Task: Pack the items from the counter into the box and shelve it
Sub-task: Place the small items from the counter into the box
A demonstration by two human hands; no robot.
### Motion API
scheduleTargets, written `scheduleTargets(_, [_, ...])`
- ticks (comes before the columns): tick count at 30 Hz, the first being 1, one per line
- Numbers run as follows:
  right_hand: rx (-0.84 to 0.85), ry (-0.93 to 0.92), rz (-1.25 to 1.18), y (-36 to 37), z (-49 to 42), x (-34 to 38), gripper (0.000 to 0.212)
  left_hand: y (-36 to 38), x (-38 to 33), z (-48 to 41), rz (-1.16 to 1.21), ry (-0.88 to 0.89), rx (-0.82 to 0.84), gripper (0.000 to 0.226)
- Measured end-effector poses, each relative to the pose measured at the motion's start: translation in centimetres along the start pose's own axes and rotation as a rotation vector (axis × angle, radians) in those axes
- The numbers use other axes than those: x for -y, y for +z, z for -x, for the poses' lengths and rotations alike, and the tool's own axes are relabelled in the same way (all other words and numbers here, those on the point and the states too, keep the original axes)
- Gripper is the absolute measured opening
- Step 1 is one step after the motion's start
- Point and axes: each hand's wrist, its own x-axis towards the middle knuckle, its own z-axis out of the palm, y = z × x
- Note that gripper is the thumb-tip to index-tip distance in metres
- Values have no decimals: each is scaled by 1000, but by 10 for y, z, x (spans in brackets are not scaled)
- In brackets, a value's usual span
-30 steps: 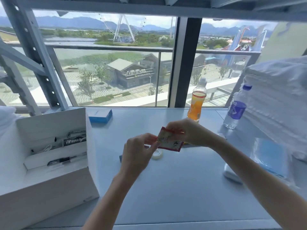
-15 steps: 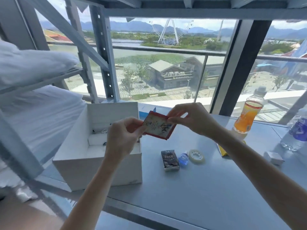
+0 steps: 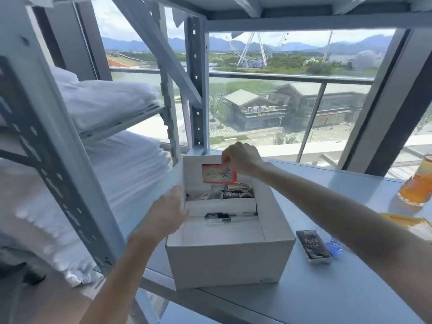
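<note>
An open white box (image 3: 224, 263) stands on the grey counter's left end. My right hand (image 3: 240, 159) pinches a red-edged card packet (image 3: 218, 177) and holds it upright over the box's back compartment. My left hand (image 3: 167, 213) rests against the box's left wall, its fingers at the rim. Inside the box lie a metal chain (image 3: 238, 189), small dark items and pens (image 3: 224, 217) in a front tray. On the counter to the right of the box lie a black "Face" sachet (image 3: 313, 246) and a small blue bottle (image 3: 335, 245).
A grey metal shelf rack (image 3: 58, 174) with folded white linens (image 3: 121, 174) stands to the left of the box. An orange drink bottle (image 3: 418, 188) and a yellow item (image 3: 411, 224) sit at the right edge. A window runs along the back.
My right hand carried the red packet left and over the box. My left hand let go of the packet and went to the box's left wall. The view swung left.
</note>
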Motion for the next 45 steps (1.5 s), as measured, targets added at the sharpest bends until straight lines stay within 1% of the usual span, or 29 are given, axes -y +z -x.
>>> scheduleTargets(2, [64,16,63,16,-15,3,10,7,1,-5,-66,17,54,54])
scheduleTargets(4, [81,23,99,30,-27,4,10,10,2,-9,-152,29,50,51])
scheduleTargets(9, [-37,12,105,49,-47,0,15,15,4,-12,-209,51,-1,42])
scheduleTargets(11, [-50,-26,126,57,-50,0,16,18,5,-14,-187,65,-42,46])
scheduleTargets(14, [0,-53,124,71,-52,2,15,20,9,-13,-133,84,-86,55])
scheduleTargets(18, [32,-41,-45,71,-57,1,10,19,11,-12,-33,84,-113,56])
scheduleTargets(21, [174,-38,-93,72,-54,-4,8,19,11,-11,13,83,-114,58])
scheduleTargets(23, [239,-46,-16,79,-51,-6,8,18,10,-10,26,82,-108,59])
scheduleTargets(25, [225,-54,39,82,-51,-7,10,17,10,-9,27,74,-104,59])
scheduleTargets(29, [149,-63,38,85,-55,-6,10,16,9,-7,26,62,-101,57])
scheduleTargets(34, [130,-105,97,100,-49,0,14,15,7,-8,-7,38,-80,57])
scheduleTargets(37, [141,-140,236,108,-46,2,18,15,6,-8,-23,30,-67,57])
scheduleTargets(39, [98,-179,321,109,-44,4,18,15,7,-8,-26,32,-59,56])
scheduleTargets(41, [60,-181,279,102,-43,6,14,14,7,-8,-31,36,-44,55])
scheduleTargets(43, [66,-143,161,86,-40,7,14,13,7,-7,-36,42,-17,55])
scheduleTargets(45, [70,-81,38,64,-33,3,10,12,5,-7,-47,52,-12,55])
